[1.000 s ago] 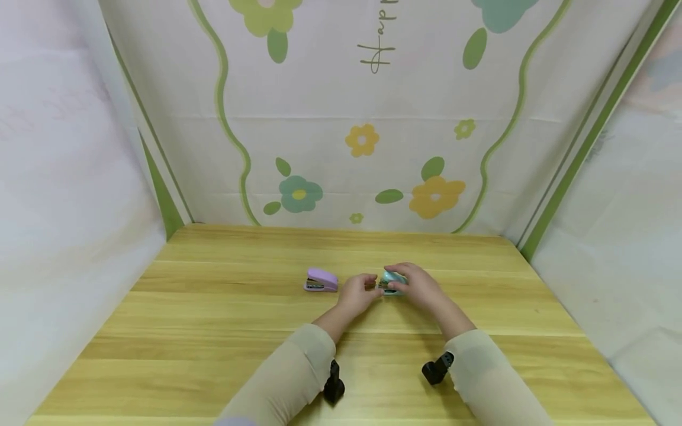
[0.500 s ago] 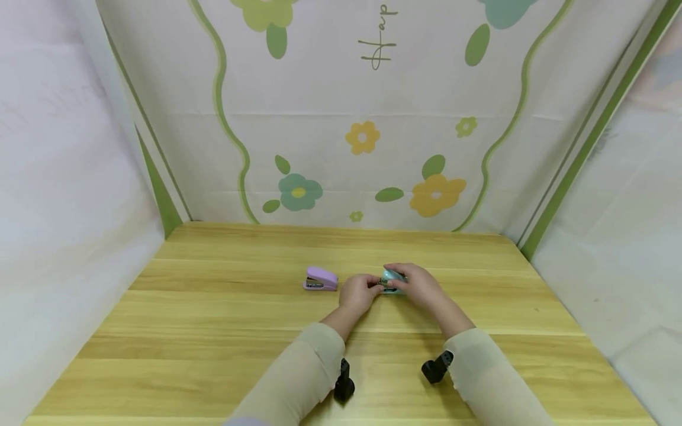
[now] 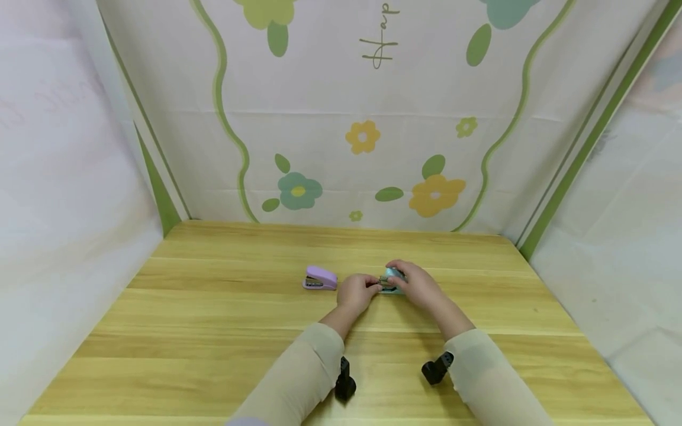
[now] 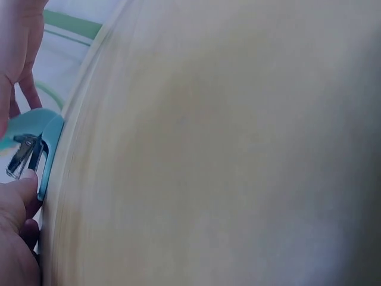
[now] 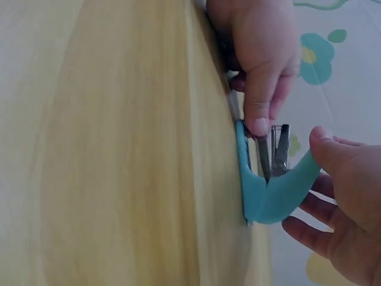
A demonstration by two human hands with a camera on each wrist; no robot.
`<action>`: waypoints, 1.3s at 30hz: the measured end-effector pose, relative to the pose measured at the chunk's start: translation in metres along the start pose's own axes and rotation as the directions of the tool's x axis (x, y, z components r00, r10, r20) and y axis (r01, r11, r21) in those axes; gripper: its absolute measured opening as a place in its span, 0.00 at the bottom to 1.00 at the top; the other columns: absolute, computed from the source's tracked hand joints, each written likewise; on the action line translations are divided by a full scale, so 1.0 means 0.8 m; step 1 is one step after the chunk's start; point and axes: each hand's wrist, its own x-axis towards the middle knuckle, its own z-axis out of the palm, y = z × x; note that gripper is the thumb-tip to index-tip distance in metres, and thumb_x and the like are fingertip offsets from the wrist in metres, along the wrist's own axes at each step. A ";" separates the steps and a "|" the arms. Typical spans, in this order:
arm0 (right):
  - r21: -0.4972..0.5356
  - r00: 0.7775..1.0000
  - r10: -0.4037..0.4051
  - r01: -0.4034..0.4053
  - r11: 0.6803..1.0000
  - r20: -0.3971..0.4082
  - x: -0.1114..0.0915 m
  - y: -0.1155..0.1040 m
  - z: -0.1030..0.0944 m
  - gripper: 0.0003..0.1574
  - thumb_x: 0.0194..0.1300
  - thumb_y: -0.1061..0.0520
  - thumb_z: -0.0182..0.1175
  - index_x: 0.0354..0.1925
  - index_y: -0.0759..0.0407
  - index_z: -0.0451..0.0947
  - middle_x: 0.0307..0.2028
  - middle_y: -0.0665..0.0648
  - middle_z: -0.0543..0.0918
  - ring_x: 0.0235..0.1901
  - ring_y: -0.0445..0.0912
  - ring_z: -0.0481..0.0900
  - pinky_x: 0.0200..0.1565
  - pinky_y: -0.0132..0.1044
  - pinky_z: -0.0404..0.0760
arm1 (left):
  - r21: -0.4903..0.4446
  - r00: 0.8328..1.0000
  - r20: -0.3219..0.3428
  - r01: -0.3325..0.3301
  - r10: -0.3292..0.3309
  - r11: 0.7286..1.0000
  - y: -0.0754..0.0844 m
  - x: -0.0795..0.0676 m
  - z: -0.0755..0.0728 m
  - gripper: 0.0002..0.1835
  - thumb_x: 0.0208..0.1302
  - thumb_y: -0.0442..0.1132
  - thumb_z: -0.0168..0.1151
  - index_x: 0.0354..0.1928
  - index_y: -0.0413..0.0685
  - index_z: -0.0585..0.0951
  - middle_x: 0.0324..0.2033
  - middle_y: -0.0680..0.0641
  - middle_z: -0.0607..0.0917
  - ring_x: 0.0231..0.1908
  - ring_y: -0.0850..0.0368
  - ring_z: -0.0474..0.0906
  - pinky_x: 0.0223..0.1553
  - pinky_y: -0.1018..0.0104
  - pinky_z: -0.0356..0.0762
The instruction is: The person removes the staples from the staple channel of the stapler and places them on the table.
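A teal stapler (image 3: 394, 284) stands on the table with its top cover swung up. In the right wrist view its metal staple rail (image 5: 265, 158) and spring parts show between cover and base. My right hand (image 3: 421, 287) grips the raised cover (image 5: 292, 193), thumb on one side and fingers on the other. At the stapler's front end, my left hand (image 3: 358, 293) pinches the tip of the metal rail, its thumb (image 5: 260, 113) on the near face. The left fingertips behind are partly hidden. A lilac stapler (image 3: 321, 278) sits left of my left hand.
The wooden table (image 3: 224, 331) runs back to a white cloth (image 3: 319, 83) printed with flowers. Similar cloth hangs at both sides. A small black camera is fixed at each sleeve cuff.
My left hand has moved right and its fingertips have closed on the front end of the stapler's rail. My right hand has lifted the teal cover slightly higher. The lilac stapler stays put.
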 end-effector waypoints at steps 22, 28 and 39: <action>0.256 0.992 0.076 -0.049 0.965 -0.098 -0.021 0.047 -0.018 0.27 0.75 0.49 0.52 0.68 0.54 0.67 0.61 0.63 0.76 0.60 0.60 0.74 0.59 0.54 0.76 | 0.063 1.000 0.003 -0.028 0.028 0.998 -0.002 0.000 0.000 0.11 0.64 0.52 0.65 0.46 0.62 0.88 0.43 0.59 0.89 0.48 0.58 0.84 0.51 0.61 0.80; 0.273 0.994 0.069 -0.041 0.961 -0.090 -0.023 0.055 -0.026 0.26 0.74 0.53 0.54 0.66 0.59 0.68 0.59 0.66 0.77 0.59 0.60 0.75 0.58 0.54 0.77 | 0.071 0.999 0.007 -0.034 0.034 0.997 -0.001 0.000 0.000 0.12 0.64 0.52 0.64 0.47 0.62 0.88 0.44 0.59 0.89 0.48 0.58 0.84 0.51 0.60 0.80; 0.259 0.994 0.094 -0.074 0.963 -0.064 -0.028 0.076 -0.040 0.25 0.74 0.54 0.53 0.65 0.62 0.67 0.57 0.66 0.79 0.61 0.61 0.75 0.60 0.54 0.76 | 0.058 0.999 -0.003 -0.032 0.032 0.998 -0.001 -0.002 0.000 0.12 0.64 0.52 0.65 0.46 0.62 0.88 0.44 0.59 0.89 0.49 0.58 0.84 0.51 0.59 0.79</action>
